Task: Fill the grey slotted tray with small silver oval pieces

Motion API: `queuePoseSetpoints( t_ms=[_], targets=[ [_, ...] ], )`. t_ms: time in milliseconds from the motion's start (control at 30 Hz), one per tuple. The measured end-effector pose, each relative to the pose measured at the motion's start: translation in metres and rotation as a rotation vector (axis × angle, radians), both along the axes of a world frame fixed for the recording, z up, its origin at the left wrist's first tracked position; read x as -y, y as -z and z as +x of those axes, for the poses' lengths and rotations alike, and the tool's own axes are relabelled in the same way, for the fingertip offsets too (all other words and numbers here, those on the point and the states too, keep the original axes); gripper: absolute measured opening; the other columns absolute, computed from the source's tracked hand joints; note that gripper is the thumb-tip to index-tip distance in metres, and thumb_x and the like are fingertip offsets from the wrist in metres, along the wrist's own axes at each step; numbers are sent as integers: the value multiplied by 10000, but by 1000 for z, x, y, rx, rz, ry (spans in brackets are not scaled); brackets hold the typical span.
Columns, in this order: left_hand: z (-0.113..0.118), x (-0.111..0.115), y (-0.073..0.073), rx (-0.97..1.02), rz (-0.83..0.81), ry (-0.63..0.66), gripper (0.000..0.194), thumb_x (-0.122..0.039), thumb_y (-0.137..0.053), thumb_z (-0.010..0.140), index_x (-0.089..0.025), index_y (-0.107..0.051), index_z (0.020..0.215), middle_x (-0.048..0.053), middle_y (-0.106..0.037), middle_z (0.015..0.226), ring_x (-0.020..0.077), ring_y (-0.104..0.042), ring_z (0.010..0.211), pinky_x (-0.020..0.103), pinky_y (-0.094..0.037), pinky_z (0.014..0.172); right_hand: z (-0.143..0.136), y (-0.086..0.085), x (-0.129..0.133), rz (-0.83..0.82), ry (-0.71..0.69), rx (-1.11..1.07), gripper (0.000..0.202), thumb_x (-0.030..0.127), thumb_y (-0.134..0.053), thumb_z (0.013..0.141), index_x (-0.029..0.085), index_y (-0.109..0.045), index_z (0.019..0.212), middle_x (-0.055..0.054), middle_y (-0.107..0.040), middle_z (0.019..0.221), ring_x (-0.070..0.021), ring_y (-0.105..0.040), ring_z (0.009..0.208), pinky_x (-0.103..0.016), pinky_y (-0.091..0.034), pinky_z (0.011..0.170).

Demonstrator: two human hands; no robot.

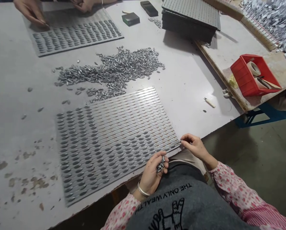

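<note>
We have the slotted board (128, 118) flat on the white table (181, 105), just in front of our body, its long axis running from left to right and slanting away from us toward the right. The oval pieces seated in it (107, 162) lie with their long axes much the same way; they fill the left columns and the nearer rows, while the far right slots are bare.

Our left hand (152, 171) curls its fingers loosely around a clutch of loose pieces (160, 164) beside the near edge. Our right hand (194, 145) brings thumb and forefinger together at the board's near right corner, pinching a small dark piece (181, 141) too tiny to make out well.

Our left forearm rises from below, a bracelet (143, 189) at its wrist; our right forearm slants in from the lower right, palm turned inward. Beyond the board we see a heap of grey pieces (126, 68).
</note>
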State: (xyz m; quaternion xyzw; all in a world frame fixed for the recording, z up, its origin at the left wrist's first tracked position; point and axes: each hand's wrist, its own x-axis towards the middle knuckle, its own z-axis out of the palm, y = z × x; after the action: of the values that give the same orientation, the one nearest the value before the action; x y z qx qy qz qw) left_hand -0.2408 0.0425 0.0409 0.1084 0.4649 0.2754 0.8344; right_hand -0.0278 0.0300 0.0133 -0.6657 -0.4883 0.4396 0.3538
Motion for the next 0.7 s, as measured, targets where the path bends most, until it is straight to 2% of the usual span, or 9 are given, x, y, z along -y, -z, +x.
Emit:
queuePoseSetpoints(
  t_ms=[67,167,333,467,567,700],
  targets=[
    [0,0,-2,17,-16,34,259,-257,-646,723,-142,-596,949,31,-594,730,94,-533,577,181,-418,454,2,6,2,10,-63,93,176,302,-550,816,166,-619,903,-20,-642,766,-130,-574,668,-255,-459,621],
    [1,1,-2,34,-34,69,226,-259,-651,724,-158,-579,912,28,-595,745,100,-548,598,185,-439,474,-4,5,2,108,-139,252,118,265,-558,820,180,-633,853,-31,-650,792,-154,-564,747,-296,-441,706],
    [0,1,-1,51,-68,52,133,-228,-638,741,-153,-580,834,37,-600,786,107,-577,656,186,-482,530,-11,4,0,187,-135,507,82,249,-578,812,190,-618,773,-37,-614,770,-184,-500,783,-332,-382,746],
    [0,0,-3,65,-107,6,100,-191,-597,774,-145,-611,861,55,-619,817,130,-609,726,210,-519,606,-10,5,0,192,-116,510,90,267,-579,812,187,-594,773,-38,-589,754,-188,-484,775,-328,-381,732],
    [2,0,-5,73,-137,-40,147,-188,-580,787,-146,-627,920,72,-640,857,162,-630,799,236,-535,650,-14,-4,1,226,-124,441,96,253,-552,832,186,-593,777,-45,-572,766,-191,-485,789,-334,-391,739],
    [5,2,-2,100,-145,-94,214,-197,-570,795,-157,-631,997,69,-658,897,168,-632,839,248,-541,671,-31,-25,-1,302,-309,327,117,259,-560,836,204,-626,914,-58,-568,855,-198,-483,854,-353,-404,778]
  ],
)
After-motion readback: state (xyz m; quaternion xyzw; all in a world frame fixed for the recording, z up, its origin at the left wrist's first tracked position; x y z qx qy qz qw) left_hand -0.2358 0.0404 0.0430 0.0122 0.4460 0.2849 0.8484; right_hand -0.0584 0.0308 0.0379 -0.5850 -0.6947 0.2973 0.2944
